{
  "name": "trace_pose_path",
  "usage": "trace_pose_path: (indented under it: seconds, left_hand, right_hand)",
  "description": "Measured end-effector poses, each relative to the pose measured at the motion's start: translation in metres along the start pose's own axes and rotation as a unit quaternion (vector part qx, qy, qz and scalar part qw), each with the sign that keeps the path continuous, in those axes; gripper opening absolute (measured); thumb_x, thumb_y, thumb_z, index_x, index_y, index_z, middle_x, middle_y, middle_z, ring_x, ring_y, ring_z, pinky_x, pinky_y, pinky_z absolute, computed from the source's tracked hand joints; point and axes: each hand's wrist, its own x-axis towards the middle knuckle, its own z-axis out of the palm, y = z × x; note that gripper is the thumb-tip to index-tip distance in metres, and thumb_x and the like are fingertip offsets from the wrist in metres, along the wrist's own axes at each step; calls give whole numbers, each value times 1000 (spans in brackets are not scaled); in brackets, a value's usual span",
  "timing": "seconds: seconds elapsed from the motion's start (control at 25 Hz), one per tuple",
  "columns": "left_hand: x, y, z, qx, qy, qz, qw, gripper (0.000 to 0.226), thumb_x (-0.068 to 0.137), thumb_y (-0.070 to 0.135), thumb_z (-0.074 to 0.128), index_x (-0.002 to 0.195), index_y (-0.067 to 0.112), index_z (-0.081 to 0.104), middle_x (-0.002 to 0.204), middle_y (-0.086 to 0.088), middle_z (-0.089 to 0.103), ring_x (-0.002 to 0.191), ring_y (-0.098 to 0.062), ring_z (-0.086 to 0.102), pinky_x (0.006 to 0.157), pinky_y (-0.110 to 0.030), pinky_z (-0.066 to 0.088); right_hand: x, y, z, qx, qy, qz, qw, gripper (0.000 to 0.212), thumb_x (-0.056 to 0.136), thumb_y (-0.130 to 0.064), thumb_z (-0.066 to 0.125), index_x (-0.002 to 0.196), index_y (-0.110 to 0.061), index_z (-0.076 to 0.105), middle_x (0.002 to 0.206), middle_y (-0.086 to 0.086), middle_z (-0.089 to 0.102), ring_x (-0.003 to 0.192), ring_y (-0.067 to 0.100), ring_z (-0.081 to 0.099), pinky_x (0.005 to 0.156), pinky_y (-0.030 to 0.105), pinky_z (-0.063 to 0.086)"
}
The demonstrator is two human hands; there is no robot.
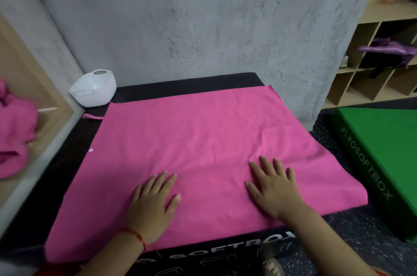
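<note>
- So, the black box (67, 163) carries the work: the pink towel (203, 136) lies spread flat across its top.
- Your left hand (153, 203) and right hand (273, 187) press on the towel's near part, fingers straight and spread, gripping nothing. This looks like smoothing before a fold.
- Next you would likely pinch the near corners and carry them to the far edge.
- The white basket (94, 89) stands by the far left corner.

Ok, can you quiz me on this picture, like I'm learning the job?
1. True or false: the left hand and the right hand both lie flat on the pink towel.
2. What sits by the towel's far left corner? A white basket, B blue ball, C red cup.
3. Fill in: the soft box on the right is coloured ____.
Key: 1 true; 2 A; 3 green.
</note>
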Motion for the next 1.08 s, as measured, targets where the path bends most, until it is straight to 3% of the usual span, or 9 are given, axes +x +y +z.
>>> trace_pose_path:
  seconds: [0.24,0.36,0.44,0.52,0.6,0.72,0.8,0.92,1.08]
  left_hand:
    - [-63,-125,-12,-19,44,-162,986,75,90,72,27,153,37,47,161,8,44,148,-21,42,113,-54,38]
    - [-93,-167,-14,-48,45,-236,970,75,92,70,31,153,30,48,162,2,43,150,-24,38,116,-55,35]
    - [-114,-184,-16,-94,75,-262,957,75,88,67,42,143,19,59,150,-8,56,137,-32,52,108,-52,45]
    - [-130,-189,-16,-148,103,-285,941,54,87,48,68,130,15,66,132,-10,65,119,-38,59,98,-49,51]
    - [-141,-188,-15,-237,131,-292,917,44,83,23,81,124,18,69,120,-9,67,108,-35,63,96,-48,53]
    - [-147,-187,-13,-419,150,-319,837,43,83,11,81,120,22,65,112,-2,70,92,-19,69,90,-40,54]
    - [-147,-192,-16,-454,166,-349,803,41,84,10,81,120,19,62,109,-1,69,92,-21,67,90,-38,50]
    - [-147,-195,-17,-485,172,-379,769,36,86,10,80,116,14,60,104,-1,68,99,-26,65,96,-41,48]
    - [-150,-207,-4,-514,133,-384,755,31,82,16,83,102,20,59,100,-8,71,93,-34,70,97,-51,54]
  right_hand:
    - [-3,-108,1,-34,-32,-112,993,102,77,-80,-3,169,-37,7,178,2,3,163,37,3,126,64,13]
    - [6,-161,2,-54,-45,-148,987,90,91,-80,12,169,-36,6,178,3,2,162,38,3,125,66,12]
    - [4,-198,9,-63,-49,-166,983,84,98,-78,22,169,-36,3,178,3,-3,163,39,-2,124,68,8]
    - [-4,-227,20,-63,-45,-166,983,84,99,-78,17,169,-37,-4,178,2,-12,162,39,-11,123,71,1]
    - [-12,-243,33,-61,-28,-157,985,82,98,-78,5,168,-37,-10,176,2,-19,161,38,-18,122,72,-4]
    - [-21,-240,39,-60,-12,-169,984,91,87,-83,-12,167,-41,-9,177,-2,-17,162,35,-16,125,68,-3]
    - [-29,-228,39,-54,-2,-192,980,92,83,-85,-14,166,-46,-6,177,-8,-13,164,28,-11,128,61,1]
    - [-37,-192,37,-27,28,-171,984,82,90,-84,0,165,-52,8,176,-19,3,164,18,3,130,52,10]
    - [-42,-123,38,23,59,-54,997,71,98,-77,25,163,-48,28,174,-19,20,161,15,17,127,48,21]
